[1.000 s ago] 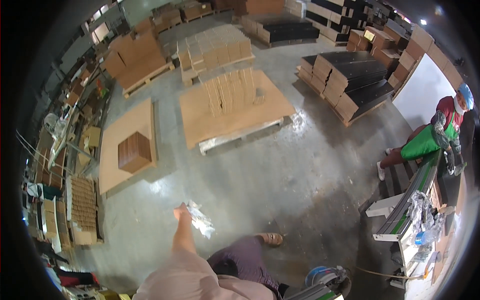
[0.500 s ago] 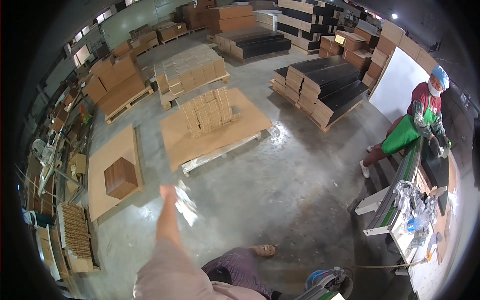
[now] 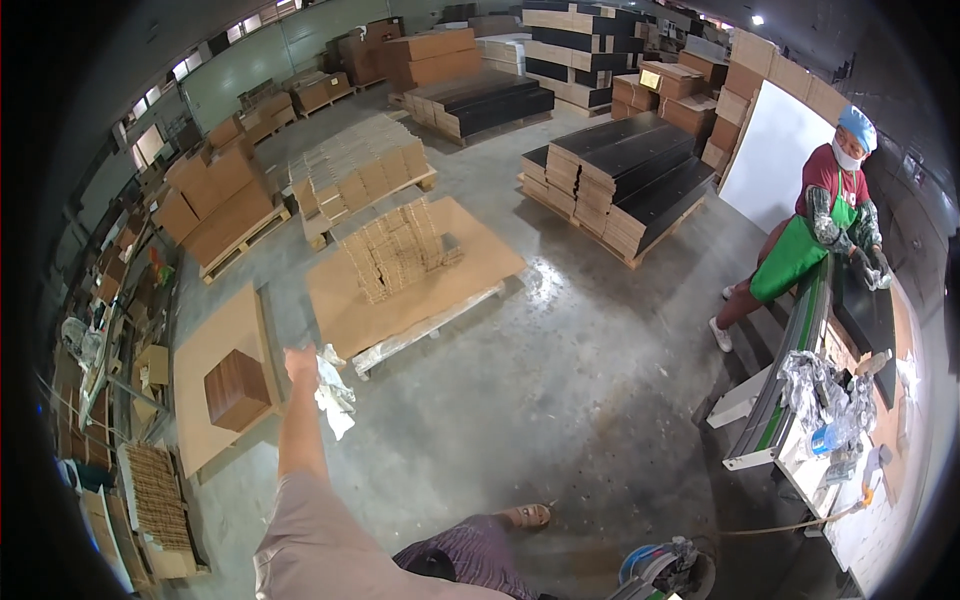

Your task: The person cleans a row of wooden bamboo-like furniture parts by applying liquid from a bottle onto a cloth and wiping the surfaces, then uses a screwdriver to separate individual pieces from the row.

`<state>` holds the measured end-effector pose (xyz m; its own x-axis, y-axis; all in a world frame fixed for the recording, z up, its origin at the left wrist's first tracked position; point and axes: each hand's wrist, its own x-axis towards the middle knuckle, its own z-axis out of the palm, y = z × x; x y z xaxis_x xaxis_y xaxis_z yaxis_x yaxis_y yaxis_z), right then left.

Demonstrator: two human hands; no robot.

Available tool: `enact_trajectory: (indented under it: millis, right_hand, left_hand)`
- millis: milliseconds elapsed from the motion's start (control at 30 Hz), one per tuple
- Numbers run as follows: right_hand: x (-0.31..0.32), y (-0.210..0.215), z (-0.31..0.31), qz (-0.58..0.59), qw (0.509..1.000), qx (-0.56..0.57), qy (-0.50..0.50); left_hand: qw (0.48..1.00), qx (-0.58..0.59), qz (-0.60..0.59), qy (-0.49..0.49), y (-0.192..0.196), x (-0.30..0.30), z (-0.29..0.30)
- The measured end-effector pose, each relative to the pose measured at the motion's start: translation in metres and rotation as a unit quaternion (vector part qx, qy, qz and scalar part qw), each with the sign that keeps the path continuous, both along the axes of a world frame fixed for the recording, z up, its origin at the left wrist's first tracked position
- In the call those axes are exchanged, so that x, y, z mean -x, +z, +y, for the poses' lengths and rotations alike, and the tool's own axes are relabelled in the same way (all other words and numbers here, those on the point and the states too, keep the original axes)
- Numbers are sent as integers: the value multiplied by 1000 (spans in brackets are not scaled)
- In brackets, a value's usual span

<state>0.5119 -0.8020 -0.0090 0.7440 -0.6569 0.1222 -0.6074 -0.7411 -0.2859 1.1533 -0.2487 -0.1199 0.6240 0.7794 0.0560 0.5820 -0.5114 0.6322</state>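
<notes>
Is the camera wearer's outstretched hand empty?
No: a limp white cloth hangs from the outstretched left hand.

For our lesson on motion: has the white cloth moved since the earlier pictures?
Yes: judged against the brown block, the white cloth shifted up and left in view, now roughly level with it.

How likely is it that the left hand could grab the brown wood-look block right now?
Probably not without moving closer: the block sits low on its flat board, seemingly beyond the outstretched left hand. Nothing visible blocks the way between them, but the hand seems to grip a crumpled white sheet.
</notes>
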Motion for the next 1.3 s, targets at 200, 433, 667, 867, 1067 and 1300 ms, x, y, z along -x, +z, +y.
enact_trajectory:
  millis: [200, 433, 667, 867, 1067, 1300]
  right_hand:
    - [28, 1, 0, -6, 1000, -19, -15]
    - [119, 22, 85, 40, 988, -43, -140]
    - [161, 40, 200, 99, 967, -73, -223]
    - [165, 29, 214, 45, 963, -55, -260]
    - [152, 40, 212, 66, 953, -59, -291]
    - [156, 48, 222, 26, 954, 8, -297]
  left_hand:
    - [995, -76, 0, -58, 55, -80, 101]
    - [833, -372, 88, -400, 84, -173, 58]
    - [568, -137, 174, -793, -119, 25, -326]
    - [262, 17, 238, -935, -75, 274, -543]
    - [102, 152, 120, -976, -6, 416, -601]
    - [-21, 199, 106, -974, 48, 488, -573]
